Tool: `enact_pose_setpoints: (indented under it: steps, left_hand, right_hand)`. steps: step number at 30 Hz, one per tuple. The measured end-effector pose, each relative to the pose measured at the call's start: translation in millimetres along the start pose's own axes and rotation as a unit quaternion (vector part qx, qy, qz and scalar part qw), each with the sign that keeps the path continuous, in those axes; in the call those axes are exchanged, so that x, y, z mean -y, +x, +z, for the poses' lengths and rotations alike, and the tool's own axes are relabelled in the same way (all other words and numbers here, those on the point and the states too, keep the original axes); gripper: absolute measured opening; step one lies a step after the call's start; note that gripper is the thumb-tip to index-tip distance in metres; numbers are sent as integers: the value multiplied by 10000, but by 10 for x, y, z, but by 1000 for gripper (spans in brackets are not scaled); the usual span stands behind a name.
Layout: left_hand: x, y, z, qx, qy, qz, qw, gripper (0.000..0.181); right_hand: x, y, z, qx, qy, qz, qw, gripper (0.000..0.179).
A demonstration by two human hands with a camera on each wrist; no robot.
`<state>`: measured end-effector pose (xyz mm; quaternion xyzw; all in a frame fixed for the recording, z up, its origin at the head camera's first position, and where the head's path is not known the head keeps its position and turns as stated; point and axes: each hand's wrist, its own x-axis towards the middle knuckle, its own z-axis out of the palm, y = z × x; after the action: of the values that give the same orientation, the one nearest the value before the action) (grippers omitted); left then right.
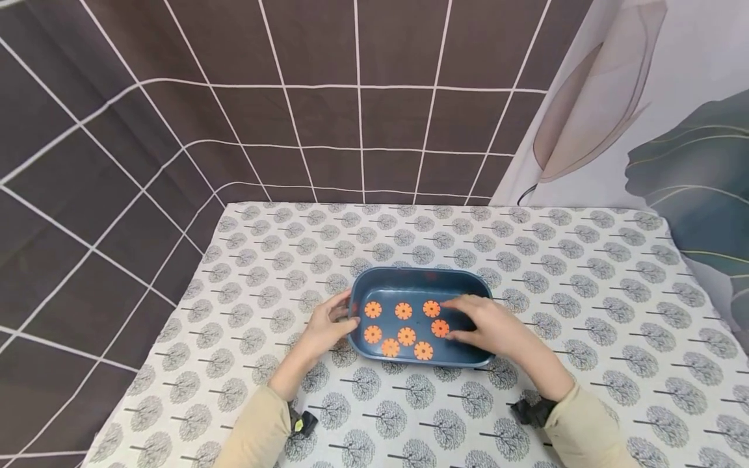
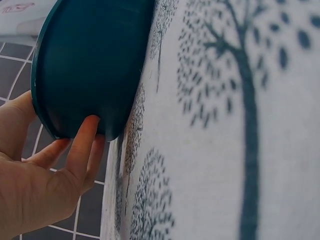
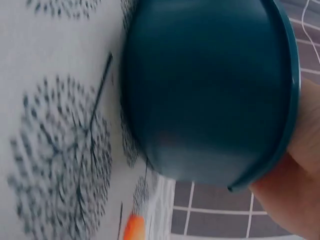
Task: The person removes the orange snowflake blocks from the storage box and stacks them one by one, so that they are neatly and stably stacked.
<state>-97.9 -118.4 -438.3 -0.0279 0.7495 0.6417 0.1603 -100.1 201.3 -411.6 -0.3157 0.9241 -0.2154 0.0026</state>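
Observation:
A dark blue plastic basin with rounded corners stands on the patterned cloth. Several flat orange toothed discs lie spread over its floor, each with dark marks around the middle. My left hand holds the basin's left end, thumb over the rim and fingers against the outer wall. Over the right end reaches my right hand, thumb and forefinger spread apart inside the basin. Those fingertips are beside two orange discs at the right; contact is unclear. In the right wrist view the basin wall hides the fingertips.
A white cloth printed with grey trees covers the table. Behind and to the left hangs a dark curtain with white grid lines. A leaf-print curtain hangs at the right. A blurred orange patch shows low in the right wrist view.

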Motion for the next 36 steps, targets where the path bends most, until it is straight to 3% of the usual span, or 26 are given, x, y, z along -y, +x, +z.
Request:
enact_pose_setpoints:
  steps: [7, 15, 24, 30, 36]
  left_hand:
    - [20, -5, -14, 15, -19, 11, 10000, 68]
    - [6, 20, -24, -6, -93, 193, 9998, 67]
    - [16, 4, 1, -48, -50, 89, 9999, 67]
    - [-86, -46, 10, 29, -68, -22, 10000, 68]
    - [16, 14, 10, -89, -49, -68, 9999, 68]
  right_hand:
    - [94, 26, 106, 41, -620, -62, 9980, 51]
    - [176, 156, 131, 275, -694, 51, 9972, 41]
    - [150, 180, 161, 722, -718, 276, 9944, 37]
    - [143, 227, 179, 986, -402, 653, 9922, 33]
    - [136, 273, 191, 1202, -20, 1032, 9874, 30]
